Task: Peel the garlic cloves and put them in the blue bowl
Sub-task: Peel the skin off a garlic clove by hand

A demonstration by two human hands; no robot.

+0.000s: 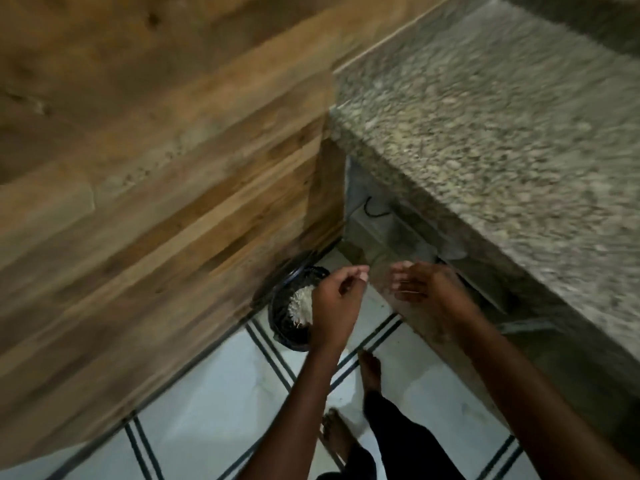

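Both hands hang out over a dark bin on the floor. Left hand point(337, 299) sits directly above the bin point(292, 308), fingers curled loosely with thumb and fingertips drawn together; whether it pinches a scrap of skin is too blurred to tell. Right hand point(426, 292) is just to the right of the bin, fingers spread and relaxed, holding nothing visible. Inside the bin lies a pale, papery heap point(303, 304), likely garlic peel.

No garlic cloves and no blue bowl show anywhere in view. The speckled stone counter point(502, 133) rises above and to the right of the bin, on the right hand's side, so the cloves and bowl probably lie that way, nearer the right hand. Bare feet point(370, 370) stand on pale tiles just below the bin.
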